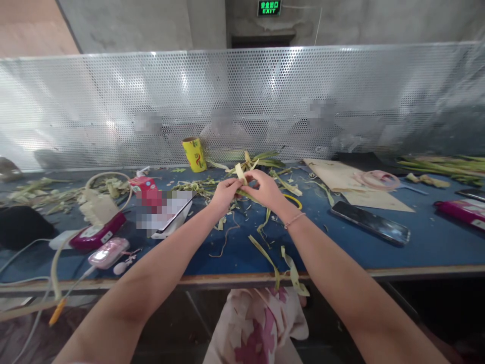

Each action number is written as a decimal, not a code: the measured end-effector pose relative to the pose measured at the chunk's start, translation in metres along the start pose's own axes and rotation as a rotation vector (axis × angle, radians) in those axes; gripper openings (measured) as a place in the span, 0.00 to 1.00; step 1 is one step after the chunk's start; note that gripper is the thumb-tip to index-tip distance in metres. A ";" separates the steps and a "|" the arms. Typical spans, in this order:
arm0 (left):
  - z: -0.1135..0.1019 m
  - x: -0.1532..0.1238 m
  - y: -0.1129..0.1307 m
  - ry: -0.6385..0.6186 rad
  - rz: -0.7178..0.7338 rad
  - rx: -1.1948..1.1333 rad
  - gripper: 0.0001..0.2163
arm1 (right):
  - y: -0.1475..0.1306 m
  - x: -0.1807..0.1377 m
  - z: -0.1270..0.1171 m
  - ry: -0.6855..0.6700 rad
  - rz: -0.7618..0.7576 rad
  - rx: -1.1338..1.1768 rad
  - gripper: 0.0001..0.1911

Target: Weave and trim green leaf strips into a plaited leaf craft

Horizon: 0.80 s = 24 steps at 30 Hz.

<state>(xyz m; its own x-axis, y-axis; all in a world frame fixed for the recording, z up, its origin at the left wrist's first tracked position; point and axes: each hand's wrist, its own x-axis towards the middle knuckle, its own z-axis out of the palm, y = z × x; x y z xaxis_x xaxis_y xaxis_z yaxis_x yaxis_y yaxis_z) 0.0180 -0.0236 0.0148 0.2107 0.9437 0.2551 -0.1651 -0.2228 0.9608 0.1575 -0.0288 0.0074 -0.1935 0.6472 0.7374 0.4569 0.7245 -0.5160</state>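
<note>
Over the middle of the blue table (212,263), both my hands meet on a pale yellow-green leaf strip (240,172) that sticks up between them. My left hand (224,194) pinches it from the left, thumb and fingers closed. From the right, my right hand (265,189) grips it with curled fingers, and a thin bracelet sits on that wrist. The part of the strip between my fingertips is mostly hidden. Behind my hands lie green leaf pieces (267,161). Nearer me, loose strips (265,255) lie on the table, and a curled strip (293,270) hangs over its front edge.
A yellow can (194,154) stands by the perforated metal screen (242,96). To the left are a tilted phone (172,215), a pink earphone case (109,253), a power strip (97,232) and cables. At right lie a dark phone (371,222), cardboard (341,179) and a tape roll (379,179).
</note>
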 end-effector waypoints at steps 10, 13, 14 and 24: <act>-0.001 0.005 -0.003 -0.005 0.075 0.137 0.12 | 0.014 0.009 0.007 0.193 0.513 0.527 0.14; 0.000 0.003 -0.002 -0.047 0.034 0.138 0.11 | 0.010 0.008 0.003 0.233 0.419 0.460 0.15; 0.001 0.003 -0.002 -0.053 0.024 0.128 0.11 | 0.008 0.007 0.003 0.245 0.376 0.446 0.16; 0.001 0.001 -0.001 -0.127 -0.051 -0.040 0.08 | -0.003 0.004 0.003 0.048 0.203 0.468 0.17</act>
<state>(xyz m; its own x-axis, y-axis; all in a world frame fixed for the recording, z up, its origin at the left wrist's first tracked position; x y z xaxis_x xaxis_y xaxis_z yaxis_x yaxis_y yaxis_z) 0.0190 -0.0223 0.0141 0.3394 0.9144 0.2206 -0.1889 -0.1635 0.9683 0.1531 -0.0274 0.0107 -0.0963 0.7825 0.6152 0.0410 0.6207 -0.7830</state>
